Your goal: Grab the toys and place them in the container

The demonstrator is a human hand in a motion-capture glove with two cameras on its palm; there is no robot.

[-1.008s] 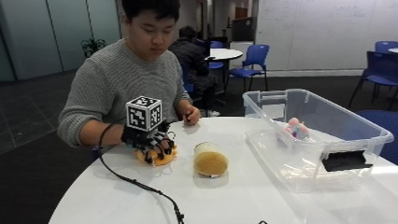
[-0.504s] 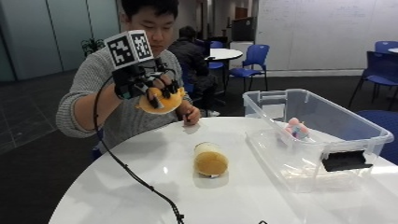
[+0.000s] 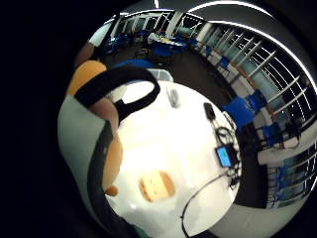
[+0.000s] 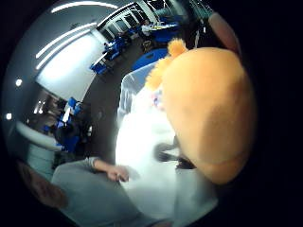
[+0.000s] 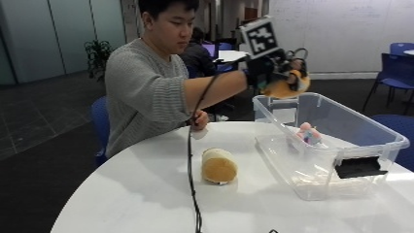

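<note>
In the outside view my gloved right hand grips an orange plush toy in the air, over the far left corner of the clear plastic container. A pink toy lies inside the container. On the white table, left of the container, a tan roll-shaped plush toy lies on its side. The thumb side palm view is largely filled by the orange toy, with the container beyond it. Far below the palm, the tan toy shows on the table.
The person's bare left hand rests on the table near its far edge. A cable hangs from the glove across the table. A small device with wires lies near the table's rim. Blue chairs stand behind.
My right hand lifted the orange toy off the table, raised it, and has carried it to the right, up to the container's far corner. The tan toy has stayed put.
</note>
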